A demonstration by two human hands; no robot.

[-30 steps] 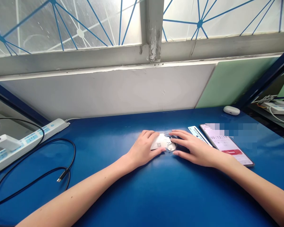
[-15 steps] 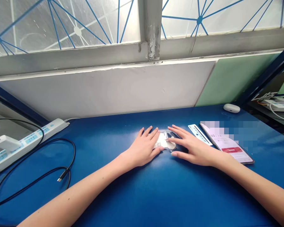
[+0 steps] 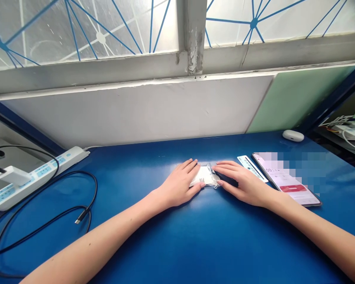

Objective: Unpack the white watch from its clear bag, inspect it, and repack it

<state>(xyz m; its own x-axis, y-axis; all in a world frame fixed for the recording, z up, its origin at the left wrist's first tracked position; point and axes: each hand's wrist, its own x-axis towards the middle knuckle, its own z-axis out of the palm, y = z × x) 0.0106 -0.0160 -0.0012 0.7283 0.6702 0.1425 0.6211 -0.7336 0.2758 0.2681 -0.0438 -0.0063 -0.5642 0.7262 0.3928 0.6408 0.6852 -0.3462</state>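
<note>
A small clear plastic packet with a white label lies flat on the blue table, near its middle. My left hand lies flat on the packet's left part, fingers stretched out and pressing down. My right hand lies flat on its right part, fingers extended toward the left hand. Most of the packet is hidden under both hands; only a strip shows between the fingertips.
A phone with a lit screen and a narrow white-and-teal card lie right of my right hand. A white earbud case sits at the back right. A white power strip and black cable lie at left.
Both hands have flattened onto the packet and drawn closer together, covering more of it. A round silvery part seen earlier at its near edge no longer shows.
</note>
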